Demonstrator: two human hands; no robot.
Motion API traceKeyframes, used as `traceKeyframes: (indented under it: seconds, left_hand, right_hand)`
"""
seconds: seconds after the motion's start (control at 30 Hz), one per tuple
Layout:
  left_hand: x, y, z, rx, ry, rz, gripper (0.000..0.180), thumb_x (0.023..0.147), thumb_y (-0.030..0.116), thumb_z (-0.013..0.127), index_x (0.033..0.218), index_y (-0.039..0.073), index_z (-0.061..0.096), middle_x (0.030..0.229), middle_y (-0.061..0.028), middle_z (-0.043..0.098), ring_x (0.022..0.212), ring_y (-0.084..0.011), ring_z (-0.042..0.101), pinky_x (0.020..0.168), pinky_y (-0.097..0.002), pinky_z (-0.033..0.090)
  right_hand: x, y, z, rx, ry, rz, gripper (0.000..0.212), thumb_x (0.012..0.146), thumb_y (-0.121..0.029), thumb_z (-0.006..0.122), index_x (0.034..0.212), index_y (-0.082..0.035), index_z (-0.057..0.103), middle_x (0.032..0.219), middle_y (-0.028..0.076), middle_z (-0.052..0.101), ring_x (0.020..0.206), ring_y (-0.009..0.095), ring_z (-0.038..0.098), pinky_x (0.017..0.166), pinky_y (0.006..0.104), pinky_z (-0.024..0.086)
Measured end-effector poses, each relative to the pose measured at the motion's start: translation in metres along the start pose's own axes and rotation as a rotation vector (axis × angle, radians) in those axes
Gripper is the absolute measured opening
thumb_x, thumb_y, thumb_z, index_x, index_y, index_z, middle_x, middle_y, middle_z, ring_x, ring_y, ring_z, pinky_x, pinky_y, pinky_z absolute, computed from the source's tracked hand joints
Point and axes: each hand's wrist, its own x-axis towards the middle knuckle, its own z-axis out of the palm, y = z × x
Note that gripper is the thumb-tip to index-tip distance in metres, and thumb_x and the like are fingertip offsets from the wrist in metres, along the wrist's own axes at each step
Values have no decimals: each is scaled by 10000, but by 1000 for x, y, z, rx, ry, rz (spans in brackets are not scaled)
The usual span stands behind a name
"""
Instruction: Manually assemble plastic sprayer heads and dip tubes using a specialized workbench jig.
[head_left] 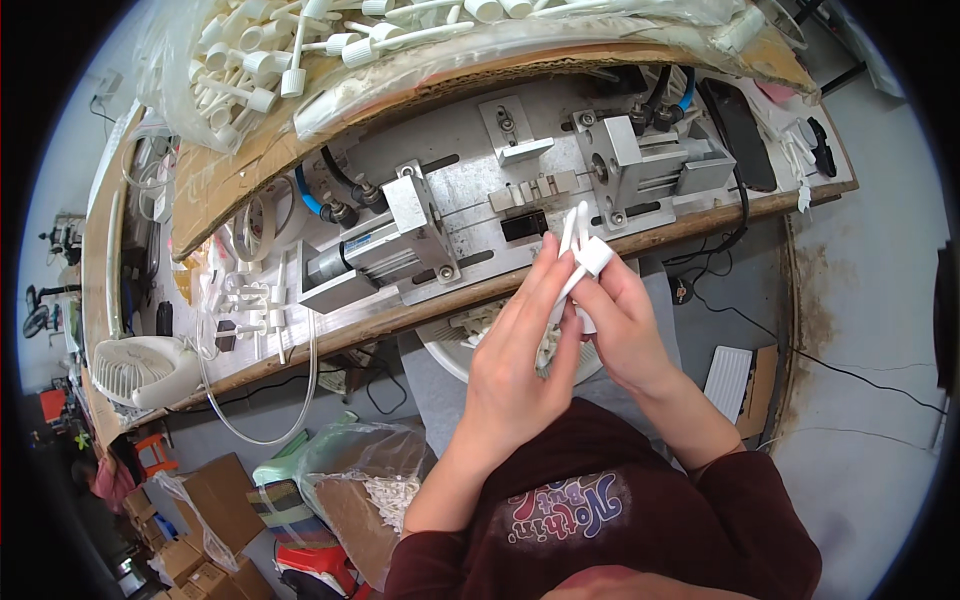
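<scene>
Both hands meet above the front edge of the bench, around a few white plastic caps with long thin stems (597,256). One ribbed cap faces up between the fingertips, its stem slanting down toward the left palm. Other white stems point up beyond the fingers. My left hand (515,345) has its fingers closed along the stems. My right hand (625,325) grips the caps from the other side, partly hiding a lower one. Just beyond the hands lies a small slotted metal block (533,192) on the metal base plate (470,185).
Pneumatic cylinders flank the block, left (375,255) and right (655,165). A cardboard sheet (400,95) carries a heap of white stemmed caps. A phone (738,135) lies far right, a white fan (145,372) far left. Under the hands is a basin (440,345) of white parts.
</scene>
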Motion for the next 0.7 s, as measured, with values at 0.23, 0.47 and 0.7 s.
traceKeyframes:
  seconds: [0.23, 0.47, 0.7]
  left_hand:
    - [3, 3, -10, 485, 139, 151, 319, 786, -8, 787, 1100, 43, 766, 1054, -72, 716, 889, -217, 644, 714, -301, 517]
    - [6, 8, -28, 296, 199, 105, 328, 778, -104, 750, 1090, -4, 752, 1130, -154, 718, 1006, -260, 706, 849, -354, 572]
    - [13, -1, -37, 274, 41, 190, 410, 715, 31, 855, 1101, -29, 732, 1402, -241, 587, 1093, -300, 699, 888, -362, 573]
  right_hand:
    - [0, 6, -8, -85, -102, -30, 232, 992, -62, 530, 1221, -31, 513, 945, -6, 600, 766, 16, 538, 650, 197, 453]
    - [-1, -1, -10, -83, -122, 52, 176, 1048, -125, 515, 1193, -25, 512, 962, 8, 644, 768, 12, 557, 653, 191, 457]
    - [-4, -14, -21, -47, -116, -5, 183, 1063, -160, 495, 1199, -38, 504, 990, 31, 670, 771, 20, 568, 640, 188, 446]
